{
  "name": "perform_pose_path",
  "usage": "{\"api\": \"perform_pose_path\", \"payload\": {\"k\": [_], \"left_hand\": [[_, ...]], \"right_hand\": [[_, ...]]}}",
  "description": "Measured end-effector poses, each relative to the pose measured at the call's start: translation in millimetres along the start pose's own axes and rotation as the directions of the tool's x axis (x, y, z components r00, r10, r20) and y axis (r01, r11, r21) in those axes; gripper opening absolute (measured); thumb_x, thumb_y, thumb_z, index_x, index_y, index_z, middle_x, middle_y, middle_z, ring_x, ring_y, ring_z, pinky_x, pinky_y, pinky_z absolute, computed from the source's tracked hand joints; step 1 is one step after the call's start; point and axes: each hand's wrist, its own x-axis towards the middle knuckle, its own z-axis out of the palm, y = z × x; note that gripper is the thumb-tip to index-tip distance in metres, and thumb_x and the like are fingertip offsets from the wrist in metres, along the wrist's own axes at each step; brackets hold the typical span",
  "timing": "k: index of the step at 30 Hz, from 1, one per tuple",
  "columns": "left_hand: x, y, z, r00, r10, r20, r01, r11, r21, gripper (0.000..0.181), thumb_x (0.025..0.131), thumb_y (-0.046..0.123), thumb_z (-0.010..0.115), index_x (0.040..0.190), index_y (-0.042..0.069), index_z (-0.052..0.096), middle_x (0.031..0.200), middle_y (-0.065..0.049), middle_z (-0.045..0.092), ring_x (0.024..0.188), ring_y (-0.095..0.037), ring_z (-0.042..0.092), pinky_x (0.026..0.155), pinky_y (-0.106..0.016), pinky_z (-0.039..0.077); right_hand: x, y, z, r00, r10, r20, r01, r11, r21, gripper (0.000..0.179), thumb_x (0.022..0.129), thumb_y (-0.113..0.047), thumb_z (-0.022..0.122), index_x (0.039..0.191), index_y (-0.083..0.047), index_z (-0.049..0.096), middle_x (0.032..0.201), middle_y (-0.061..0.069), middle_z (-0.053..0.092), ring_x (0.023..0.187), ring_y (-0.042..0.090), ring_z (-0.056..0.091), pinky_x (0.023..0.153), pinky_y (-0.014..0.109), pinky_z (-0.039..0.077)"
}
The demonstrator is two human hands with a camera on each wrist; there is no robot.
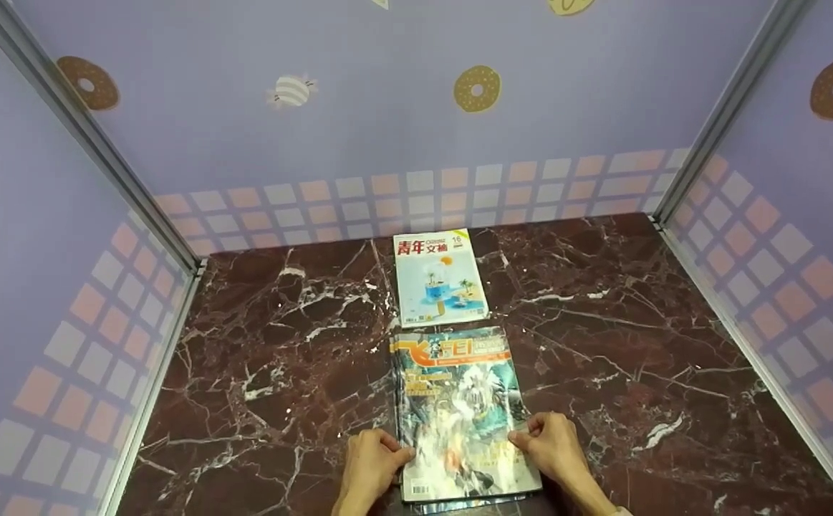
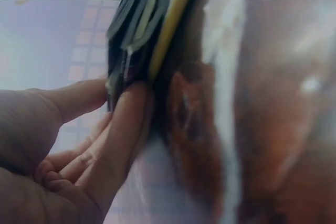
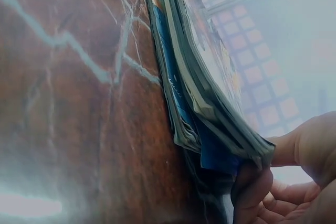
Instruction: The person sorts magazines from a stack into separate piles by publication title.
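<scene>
A stack of magazines (image 1: 459, 408) with a glossy green and orange top cover lies at the front of the table. My left hand (image 1: 370, 462) pinches its left edge near the front, thumb on the top cover and a finger under several of the magazines (image 2: 142, 24). On the opposite side, my right hand (image 1: 556, 446) grips the right edge the same way. In the right wrist view the upper magazines (image 3: 226, 121) are bent up at the corner between thumb and finger, with a blue-covered one (image 3: 215, 153) showing below them.
Just behind the stack lies a smaller magazine (image 1: 439, 283) with a pale blue cover and red title. Dark red marble with white veins forms the tabletop (image 1: 280, 401). Purple patterned panels (image 1: 387, 129) in metal frames rise at the back and both sides.
</scene>
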Motion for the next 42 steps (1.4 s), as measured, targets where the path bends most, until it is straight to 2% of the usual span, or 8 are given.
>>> {"api": "perform_pose_path", "payload": {"k": [10, 16, 19, 25, 29, 35, 39, 42], "left_hand": [[6.1, 14.7, 5.3, 0.994, 0.059, -0.094, -0.039, 0.978, 0.206, 0.041, 0.068, 0.038, 0.101, 0.058, 0.024, 0.064, 0.061, 0.007, 0.067, 0.058, -0.013, 0.063, 0.059, -0.037, 0.055], [10.9, 16.3, 13.5, 0.988, 0.111, -0.110, -0.087, 0.974, 0.209, 0.037, 0.067, 0.031, 0.098, 0.054, 0.026, 0.064, 0.059, 0.009, 0.067, 0.053, -0.009, 0.059, 0.054, -0.031, 0.051], [11.6, 19.6, 16.8, 0.984, 0.133, -0.116, -0.107, 0.972, 0.207, 0.038, 0.067, 0.029, 0.097, 0.050, 0.027, 0.063, 0.057, 0.009, 0.068, 0.052, -0.008, 0.058, 0.053, -0.029, 0.051], [17.3, 22.1, 22.4, 0.983, 0.155, -0.100, -0.128, 0.963, 0.237, 0.043, 0.067, 0.030, 0.096, 0.046, 0.027, 0.059, 0.051, 0.012, 0.062, 0.050, -0.008, 0.054, 0.051, -0.030, 0.048], [13.2, 33.3, 12.2, 0.988, 0.147, -0.041, -0.139, 0.978, 0.158, 0.035, 0.069, 0.026, 0.097, 0.052, 0.022, 0.067, 0.058, 0.007, 0.069, 0.050, -0.009, 0.058, 0.055, -0.034, 0.053], [-8.8, 73.8, -22.5, 0.989, 0.094, 0.110, -0.080, 0.989, -0.122, 0.017, 0.077, 0.010, 0.093, 0.071, 0.005, 0.078, 0.063, -0.007, 0.074, 0.038, -0.007, 0.063, 0.048, -0.030, 0.059], [-12.6, 80.3, -26.7, 0.978, 0.028, 0.208, 0.010, 0.983, -0.183, 0.015, 0.084, 0.012, 0.091, 0.081, 0.002, 0.081, 0.063, -0.006, 0.074, 0.040, -0.002, 0.062, 0.045, -0.024, 0.055], [-11.8, 82.0, -26.6, 0.955, -0.010, 0.296, 0.087, 0.965, -0.247, 0.016, 0.088, 0.013, 0.090, 0.086, 0.001, 0.080, 0.067, -0.006, 0.074, 0.041, -0.002, 0.062, 0.046, -0.025, 0.057]], "right_hand": [[5.2, 4, 1, 0.999, 0.010, -0.030, -0.010, 1.000, -0.029, 0.028, 0.081, -0.020, 0.091, 0.065, -0.017, 0.069, 0.059, -0.006, 0.062, 0.057, 0.011, 0.053, 0.057, 0.026, 0.043], [-2.2, -3, -7, 0.994, -0.060, -0.088, 0.054, 0.996, -0.064, 0.031, 0.080, -0.023, 0.092, 0.065, -0.016, 0.066, 0.059, -0.007, 0.061, 0.056, 0.009, 0.051, 0.056, 0.027, 0.041], [-11.0, -20, -17, 0.988, -0.106, -0.115, 0.102, 0.994, -0.041, 0.030, 0.081, -0.020, 0.092, 0.068, -0.012, 0.066, 0.060, -0.002, 0.061, 0.055, 0.013, 0.051, 0.055, 0.031, 0.040], [-8.7, -21, -23, 0.980, -0.141, -0.139, 0.147, 0.989, 0.034, 0.028, 0.084, -0.018, 0.088, 0.070, -0.014, 0.064, 0.058, -0.009, 0.054, 0.055, 0.008, 0.047, 0.054, 0.026, 0.036], [-10.4, -30, -32, 0.994, -0.058, -0.092, 0.075, 0.979, 0.189, 0.025, 0.088, -0.012, 0.086, 0.074, -0.008, 0.066, 0.057, -0.012, 0.044, 0.054, 0.004, 0.040, 0.056, 0.022, 0.033], [-9.8, -39, -44, 0.993, 0.115, 0.026, -0.115, 0.885, 0.452, 0.016, 0.093, 0.000, 0.080, 0.084, 0.007, 0.069, 0.056, -0.006, 0.048, 0.051, 0.004, 0.040, 0.053, 0.020, 0.034], [-9.5, -39, -49, 0.987, 0.154, 0.047, -0.158, 0.855, 0.494, 0.014, 0.094, 0.001, 0.078, 0.086, 0.008, 0.069, 0.056, -0.004, 0.055, 0.052, 0.006, 0.046, 0.056, 0.020, 0.042], [-8.5, -38, -53, 0.986, 0.163, 0.040, -0.159, 0.837, 0.524, 0.015, 0.093, 0.002, 0.078, 0.083, 0.007, 0.069, 0.056, -0.004, 0.056, 0.052, 0.007, 0.049, 0.055, 0.021, 0.044]]}}
